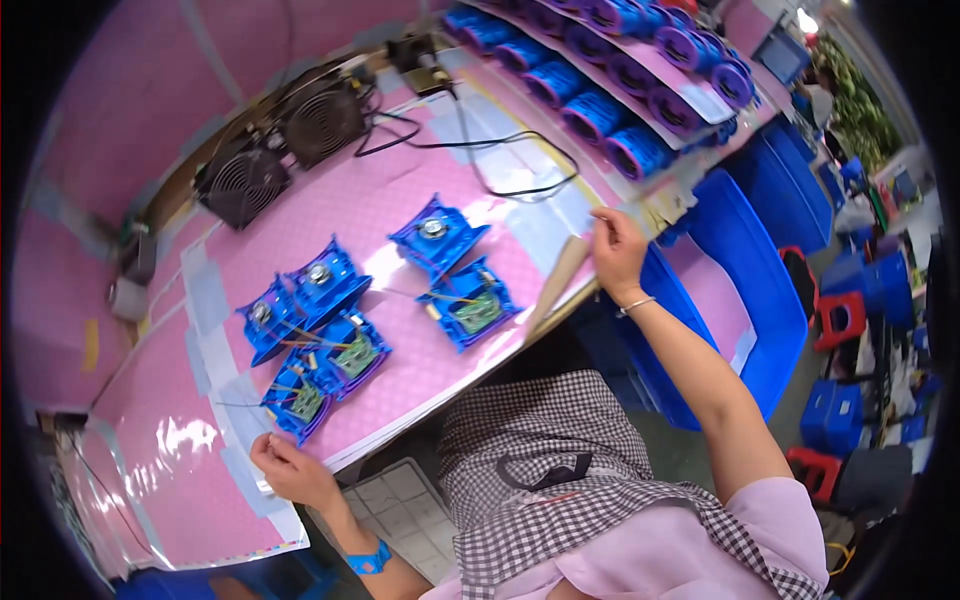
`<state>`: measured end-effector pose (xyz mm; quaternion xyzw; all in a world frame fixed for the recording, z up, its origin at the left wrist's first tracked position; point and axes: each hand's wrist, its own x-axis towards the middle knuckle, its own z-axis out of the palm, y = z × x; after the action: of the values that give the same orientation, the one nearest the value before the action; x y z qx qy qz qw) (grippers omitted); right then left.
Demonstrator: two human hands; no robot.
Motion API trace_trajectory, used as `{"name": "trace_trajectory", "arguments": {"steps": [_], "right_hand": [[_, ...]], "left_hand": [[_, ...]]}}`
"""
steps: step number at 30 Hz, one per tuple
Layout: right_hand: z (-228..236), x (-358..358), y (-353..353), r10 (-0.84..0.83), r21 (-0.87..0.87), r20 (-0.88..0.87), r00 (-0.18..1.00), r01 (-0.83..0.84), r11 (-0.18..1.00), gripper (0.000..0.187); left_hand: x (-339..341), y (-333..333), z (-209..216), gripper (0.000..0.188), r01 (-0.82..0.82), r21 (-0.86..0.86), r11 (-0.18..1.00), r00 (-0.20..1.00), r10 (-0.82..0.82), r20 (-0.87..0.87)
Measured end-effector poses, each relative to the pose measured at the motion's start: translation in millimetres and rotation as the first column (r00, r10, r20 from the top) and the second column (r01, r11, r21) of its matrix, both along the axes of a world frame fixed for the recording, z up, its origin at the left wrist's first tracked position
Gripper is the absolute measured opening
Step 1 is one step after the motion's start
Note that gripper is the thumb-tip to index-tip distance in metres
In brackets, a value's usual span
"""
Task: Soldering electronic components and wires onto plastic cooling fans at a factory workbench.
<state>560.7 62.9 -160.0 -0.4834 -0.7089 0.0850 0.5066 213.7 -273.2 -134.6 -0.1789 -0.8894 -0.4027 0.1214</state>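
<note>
"Left hand [290, 472] first: is it gripping anything?"

"I can't tell. Its fingers are curled in at the table's near edge, just beside the nearest blue shell [285, 420], and the tips are blurred. The right hand [618, 252] is bent inward too, beside a brown strip [560, 280]; whether it pinches that, I can't say."

"And the shells?"

"Six lie on the pink tabletop [410, 385]: four clustered to the left, and two more toward the right hand. Three hold a green circuit board [484, 312]; the three beyond carry a round metal part [432, 229]."

"How would they handle?"

"Light and stiff, I'd judge, perhaps slippery. Take them by the outer rims, paired halves together; the thin wires [290, 345] look fragile."

"What's hard to make out?"

"Where those wires end, since they overlap, and the shells' undersides are hidden. Farther back, two black fans [320, 120] sit among tangled cables, and the rack of blue cylinders [590, 115] is cut off at the top."
</note>
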Motion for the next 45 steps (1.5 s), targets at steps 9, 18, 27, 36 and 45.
{"name": "trace_trajectory", "arguments": {"steps": [9, 18, 27, 36, 45], "right_hand": [[6.6, 7.2, 1.4, -0.013, -0.016, 0.052, 0.999, 0.014, 1.0, 0.01], [3.0, 4.5, 3.7, -0.003, -0.033, 0.026, 1.0, 0.004, 0.999, 0.012], [-1.9, 4.3, 8.2, 0.02, 0.011, -0.168, 0.986, -0.018, 1.0, 0.011], [-8.1, 6.8, 10.1, 0.031, 0.129, -0.115, 0.993, -0.016, 0.992, 0.011], [-4.5, 4.8, 18.7, 0.042, 0.155, -0.143, 0.989, -0.019, 0.988, 0.012]], "left_hand": [[3.2, 4.7, -1.7, 0.02, 0.091, 0.134, 0.987, 0.996, -0.092, 0.007], [-2.1, 4.8, -4.8, 0.016, 0.098, 0.096, 0.991, 0.979, -0.079, -0.189], [-5.1, -6.7, 6.2, 0.017, 0.151, 0.289, 0.945, 0.989, -0.14, -0.055], [55.1, -19.6, 86.4, 0.015, 0.293, 0.606, 0.739, 0.866, -0.474, 0.16], [63.2, -6.3, 92.5, 0.016, 0.483, 0.417, 0.77, 0.8, -0.582, 0.148]]}}
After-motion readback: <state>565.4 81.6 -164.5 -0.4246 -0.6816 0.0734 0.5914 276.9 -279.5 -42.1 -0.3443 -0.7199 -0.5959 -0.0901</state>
